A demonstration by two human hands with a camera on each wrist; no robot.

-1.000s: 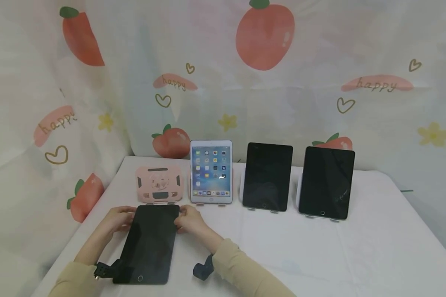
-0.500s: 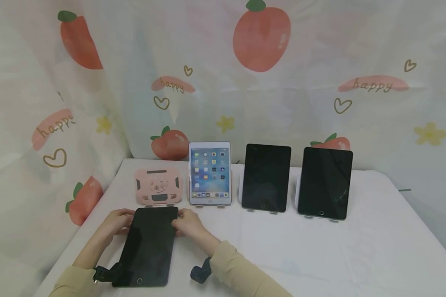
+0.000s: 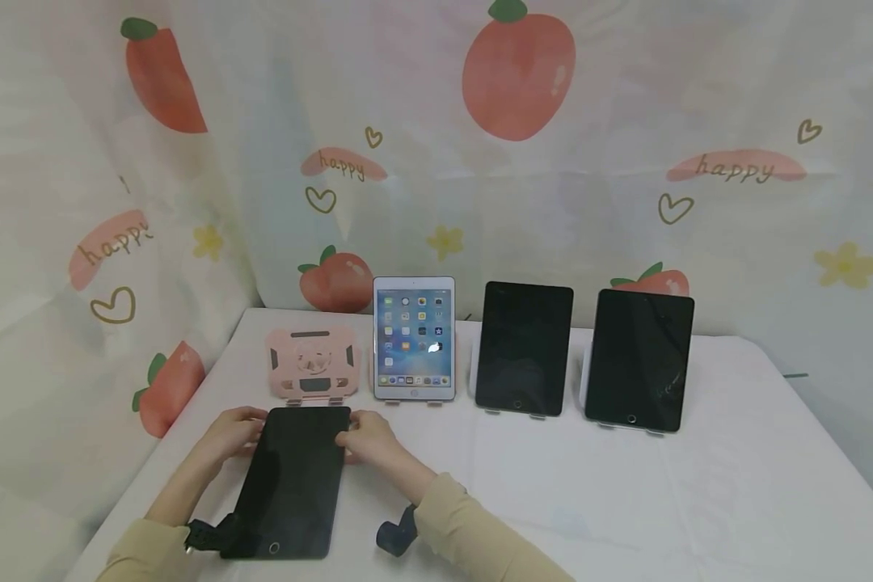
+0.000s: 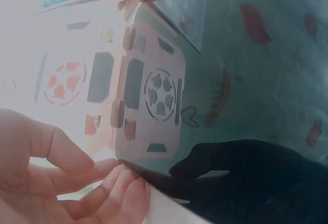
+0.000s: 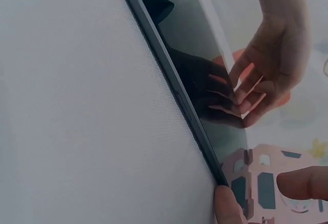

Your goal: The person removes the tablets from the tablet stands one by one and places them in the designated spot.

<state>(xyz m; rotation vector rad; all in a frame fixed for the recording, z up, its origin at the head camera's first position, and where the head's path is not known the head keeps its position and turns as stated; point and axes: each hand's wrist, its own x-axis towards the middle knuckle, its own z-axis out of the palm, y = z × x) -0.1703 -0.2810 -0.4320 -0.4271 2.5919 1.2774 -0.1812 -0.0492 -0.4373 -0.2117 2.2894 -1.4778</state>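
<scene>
A black tablet with a dark glossy screen lies in front of the pink stand, its home button end toward the person. My left hand holds its far left edge, the fingertips bunched at the rim in the left wrist view. My right hand holds the far right corner. In the right wrist view, one fingertip presses the tablet's side edge, and my left hand shows across the screen. Reflections of the stand and fingers appear in the glass. The tablet's underside is hidden.
Along the back of the white table stand a white tablet with a lit screen and two black tablets, each on a stand. A white cloth with printed fruit hangs behind them. Black wrist cameras sit close to the tablet.
</scene>
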